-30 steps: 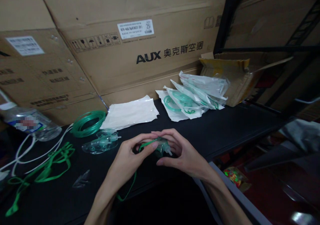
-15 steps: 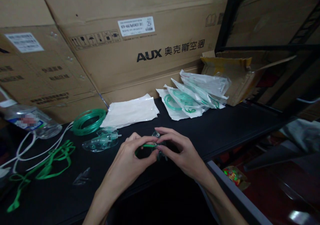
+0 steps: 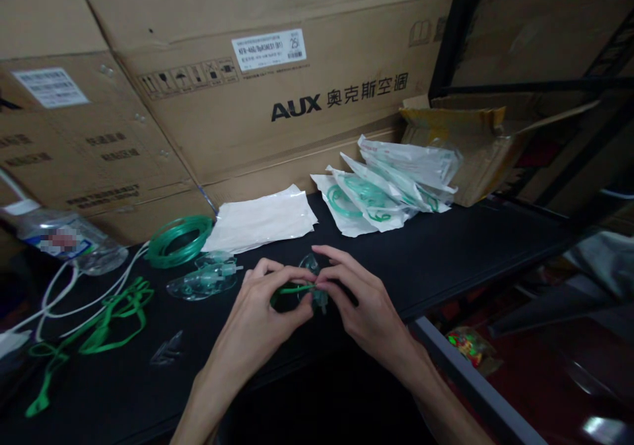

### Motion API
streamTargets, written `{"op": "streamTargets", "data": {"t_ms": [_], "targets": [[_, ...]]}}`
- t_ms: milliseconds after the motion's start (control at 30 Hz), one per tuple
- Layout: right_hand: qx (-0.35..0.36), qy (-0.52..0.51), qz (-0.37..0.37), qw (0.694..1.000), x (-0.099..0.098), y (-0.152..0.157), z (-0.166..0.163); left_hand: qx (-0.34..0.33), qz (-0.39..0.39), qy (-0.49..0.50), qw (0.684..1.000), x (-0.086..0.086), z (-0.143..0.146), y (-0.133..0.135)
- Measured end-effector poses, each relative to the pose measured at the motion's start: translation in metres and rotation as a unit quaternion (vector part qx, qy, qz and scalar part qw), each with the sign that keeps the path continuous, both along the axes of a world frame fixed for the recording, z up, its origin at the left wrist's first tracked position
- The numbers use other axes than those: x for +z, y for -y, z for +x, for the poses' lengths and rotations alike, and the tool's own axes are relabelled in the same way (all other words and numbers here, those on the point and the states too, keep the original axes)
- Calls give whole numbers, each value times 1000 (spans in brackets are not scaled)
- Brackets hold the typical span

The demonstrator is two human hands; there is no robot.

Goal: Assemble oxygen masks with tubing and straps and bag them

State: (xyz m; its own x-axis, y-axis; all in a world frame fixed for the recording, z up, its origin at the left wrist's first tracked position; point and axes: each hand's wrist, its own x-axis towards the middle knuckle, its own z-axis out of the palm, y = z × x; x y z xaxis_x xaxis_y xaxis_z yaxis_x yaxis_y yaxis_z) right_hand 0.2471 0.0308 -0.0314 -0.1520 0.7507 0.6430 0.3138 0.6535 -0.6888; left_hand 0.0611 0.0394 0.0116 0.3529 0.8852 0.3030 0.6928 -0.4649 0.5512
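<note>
Both my hands meet above the black tabletop, in front of me. My left hand [image 3: 272, 303] is closed, its thumb and fingers curled round a thin green elastic strap [image 3: 293, 290]. The fingertips of my right hand [image 3: 364, 300] pinch the strap's end, close to the left fingertips. A clear, green-tinted oxygen mask [image 3: 308, 261] is just behind the fingertips, mostly covered by the hands. How the strap sits against the mask's edge is hidden. Left of my hands lies another oxygen mask [image 3: 205, 281], on its side.
Coiled green tubing [image 3: 179, 241], green straps [image 3: 111, 323], small clear pieces [image 3: 167, 350] and a plastic bottle [image 3: 69, 239] lie left. White sheets [image 3: 260, 220] and packed mask sets [image 3: 366, 197] stand before large cartons [image 3: 198, 128]. An opened carton [image 3: 475, 161] is at right.
The right fingertips have shifted slightly and now pinch at the strap's end, with the index finger lifted more. The view has moved slightly. The left hand keeps its hold on the strap.
</note>
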Motion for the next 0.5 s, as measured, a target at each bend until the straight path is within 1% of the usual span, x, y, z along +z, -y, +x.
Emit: {"op": "streamTargets", "data": {"t_ms": [133,333,433,500], "targets": [[-28,14,20,999,6,-1,9,22,8,7,1000,0,-11,-1],[-57,8,21,998,9,-5,22,51,-3,32,998,4,-31,-3],[-36,-2,8,999,8,-4,19,50,-27,54,997,7,-32,-2],[-7,-13,-11,1000,9,-2,17,37,-67,80,994,9,-30,-1]]}}
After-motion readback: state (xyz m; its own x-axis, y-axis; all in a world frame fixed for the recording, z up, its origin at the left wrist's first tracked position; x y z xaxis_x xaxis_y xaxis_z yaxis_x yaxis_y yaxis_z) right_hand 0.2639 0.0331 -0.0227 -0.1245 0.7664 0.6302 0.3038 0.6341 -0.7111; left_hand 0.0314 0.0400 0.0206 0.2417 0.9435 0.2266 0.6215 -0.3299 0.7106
